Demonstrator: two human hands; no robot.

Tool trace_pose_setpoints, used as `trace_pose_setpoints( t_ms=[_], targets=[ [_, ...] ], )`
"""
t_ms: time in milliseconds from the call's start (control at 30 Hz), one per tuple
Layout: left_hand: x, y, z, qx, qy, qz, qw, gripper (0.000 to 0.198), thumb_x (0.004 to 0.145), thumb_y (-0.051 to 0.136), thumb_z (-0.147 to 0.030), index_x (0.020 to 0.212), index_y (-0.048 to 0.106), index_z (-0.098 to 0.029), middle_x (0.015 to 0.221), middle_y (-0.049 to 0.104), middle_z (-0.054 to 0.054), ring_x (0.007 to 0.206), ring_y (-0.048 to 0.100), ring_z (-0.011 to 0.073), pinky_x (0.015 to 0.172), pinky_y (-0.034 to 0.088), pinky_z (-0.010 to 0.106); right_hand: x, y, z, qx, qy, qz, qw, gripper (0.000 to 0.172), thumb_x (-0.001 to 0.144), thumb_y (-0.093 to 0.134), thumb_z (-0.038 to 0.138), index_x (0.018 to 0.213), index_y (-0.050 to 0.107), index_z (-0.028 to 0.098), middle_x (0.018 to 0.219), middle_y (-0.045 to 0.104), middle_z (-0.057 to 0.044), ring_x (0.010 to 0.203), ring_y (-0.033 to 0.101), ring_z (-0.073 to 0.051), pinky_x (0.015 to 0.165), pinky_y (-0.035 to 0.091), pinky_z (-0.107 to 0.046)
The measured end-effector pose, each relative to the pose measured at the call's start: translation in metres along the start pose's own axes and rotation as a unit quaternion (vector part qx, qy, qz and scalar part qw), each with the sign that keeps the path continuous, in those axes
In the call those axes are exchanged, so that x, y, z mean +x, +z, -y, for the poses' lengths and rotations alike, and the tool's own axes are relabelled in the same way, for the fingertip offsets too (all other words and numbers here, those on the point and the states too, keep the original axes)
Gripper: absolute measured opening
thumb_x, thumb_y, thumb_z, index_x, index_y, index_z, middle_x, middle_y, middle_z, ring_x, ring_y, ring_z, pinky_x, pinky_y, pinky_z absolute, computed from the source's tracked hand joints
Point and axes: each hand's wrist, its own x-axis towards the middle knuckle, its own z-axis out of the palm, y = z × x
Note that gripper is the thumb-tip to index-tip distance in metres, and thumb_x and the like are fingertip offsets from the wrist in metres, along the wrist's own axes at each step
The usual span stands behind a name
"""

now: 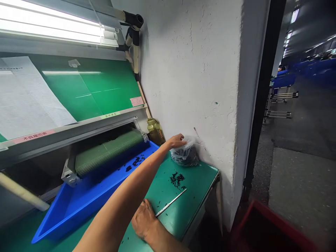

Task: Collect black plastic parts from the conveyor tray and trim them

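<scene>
left hand [176, 141] grip clenched on the clear plastic bag [185, 155]; right hand [144, 219] grip released on the green table [202, 175], beside a metal rod [170, 202].

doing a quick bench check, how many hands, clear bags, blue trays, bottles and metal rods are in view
hands: 2 (left hand, right hand)
clear plastic bag: 1
blue plastic tray: 1
olive bottle: 1
thin metal rod: 1
total: 6

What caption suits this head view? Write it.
Left hand on clear plastic bag of black scraps; right hand on green bench.
</scene>
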Motion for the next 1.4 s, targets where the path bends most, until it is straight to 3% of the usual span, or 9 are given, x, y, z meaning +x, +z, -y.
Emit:
trace_pose_setpoints(
  t_ms=[100, 200, 333, 533, 667, 733, 833, 1100, 1400],
  targets=[
    [-0.007, -0.002, -0.003, -0.042, -0.001, -0.048, 0.998, 0.03, 0.087, 0.059, -0.031, 0.111, 0.061, -0.013, 0.111, 0.065, 0.012, 0.098, 0.062, 0.022, 0.086, 0.051, 0.039, 0.0, -0.002, -0.002, 0.012, 0.01, -0.003, 1.0, 0.021, 0.081, 0.055, 0.011, 0.098, 0.066, 0.013, 0.102, 0.066, -0.015, 0.1, 0.057, -0.025, 0.086, 0.047, -0.038],
    [-0.042, -0.01, 0.001, -0.081, -0.001, -0.13, 0.988, 0.033, 0.092, 0.037, -0.026, 0.114, 0.059, -0.014, 0.12, 0.064, 0.012, 0.11, 0.058, 0.0222, 0.095, 0.045, 0.036, -0.005, -0.007, -0.009, 0.041, 0.012, -0.003, 0.999, 0.02, 0.085, 0.049, 0.009, 0.095, 0.065, 0.014, 0.099, 0.066, -0.013, 0.097, 0.057, -0.024, 0.082, 0.047, -0.036],
    [-0.14, -0.01, 0.041, -0.099, -0.056, -0.197, 0.974, 0.039, 0.091, 0.027, -0.027, 0.108, 0.062, -0.02, 0.116, 0.067, 0.003, 0.108, 0.059, 0.0171, 0.097, 0.044, 0.029, -0.01, -0.011, -0.028, 0.1, 0.012, -0.022, 0.995, 0.022, 0.091, 0.042, 0.011, 0.094, 0.064, 0.015, 0.095, 0.065, -0.011, 0.093, 0.057, -0.021, 0.082, 0.044, -0.033],
    [-0.325, 0.02, 0.143, -0.071, -0.273, -0.263, 0.923, 0.037, 0.088, 0.028, -0.022, 0.096, 0.064, -0.017, 0.1, 0.07, 0.008, 0.1, 0.063, 0.0221, 0.093, 0.047, 0.036, -0.008, -0.024, -0.066, 0.158, 0.036, -0.08, 0.983, 0.037, 0.085, 0.037, 0.003, 0.107, 0.062, 0.018, 0.102, 0.065, -0.006, 0.091, 0.059, -0.015, 0.079, 0.042, -0.023],
    [-0.378, 0.034, 0.193, -0.054, -0.363, -0.268, 0.891, 0.026, 0.092, 0.04, -0.023, 0.101, 0.064, -0.016, 0.111, 0.066, 0.01, 0.109, 0.059, 0.0242, 0.1, 0.043, 0.045, -0.019, -0.033, -0.082, 0.128, 0.074, -0.09, 0.985, 0.036, 0.084, 0.036, 0.006, 0.105, 0.063, 0.018, 0.087, 0.065, -0.004, 0.074, 0.058, -0.016, 0.066, 0.038, -0.023],
    [-0.377, 0.041, 0.201, -0.055, -0.378, -0.258, 0.888, 0.024, 0.092, 0.051, -0.029, 0.108, 0.062, -0.015, 0.117, 0.062, 0.01, 0.109, 0.058, 0.0239, 0.097, 0.045, 0.047, -0.029, -0.037, -0.083, 0.101, 0.083, -0.085, 0.988, 0.033, 0.085, 0.038, 0.008, 0.104, 0.063, 0.019, 0.08, 0.064, -0.003, 0.07, 0.056, -0.016, 0.062, 0.035, -0.024],
    [-0.351, 0.058, 0.191, -0.067, -0.365, -0.244, 0.896, 0.032, 0.091, 0.057, -0.035, 0.117, 0.059, -0.016, 0.122, 0.059, 0.01, 0.107, 0.059, 0.0232, 0.092, 0.049, 0.047, -0.049, -0.043, -0.079, 0.059, 0.07, -0.071, 0.993, 0.033, 0.083, 0.04, 0.006, 0.102, 0.064, 0.019, 0.084, 0.065, -0.004, 0.076, 0.056, -0.017, 0.064, 0.036, -0.024],
    [-0.255, 0.113, 0.11, -0.122, -0.281, -0.218, 0.927, 0.031, 0.092, 0.056, -0.035, 0.117, 0.059, -0.016, 0.118, 0.061, 0.01, 0.102, 0.061, 0.0214, 0.087, 0.052, 0.043, -0.114, -0.065, -0.083, -0.036, 0.048, -0.027, 0.998, 0.042, 0.08, 0.043, -0.001, 0.11, 0.064, 0.02, 0.108, 0.065, -0.006, 0.098, 0.056, -0.017, 0.086, 0.041, -0.027],
    [-0.184, 0.129, 0.06, -0.168, -0.191, -0.222, 0.941, 0.03, 0.092, 0.055, -0.035, 0.115, 0.059, -0.016, 0.115, 0.062, 0.009, 0.097, 0.062, 0.0197, 0.084, 0.054, 0.041, -0.114, -0.07, -0.098, -0.104, 0.122, -0.077, 0.984, 0.046, 0.08, 0.039, -0.003, 0.109, 0.066, 0.02, 0.094, 0.064, -0.007, 0.089, 0.055, -0.02, 0.076, 0.041, -0.029]
  ],
)
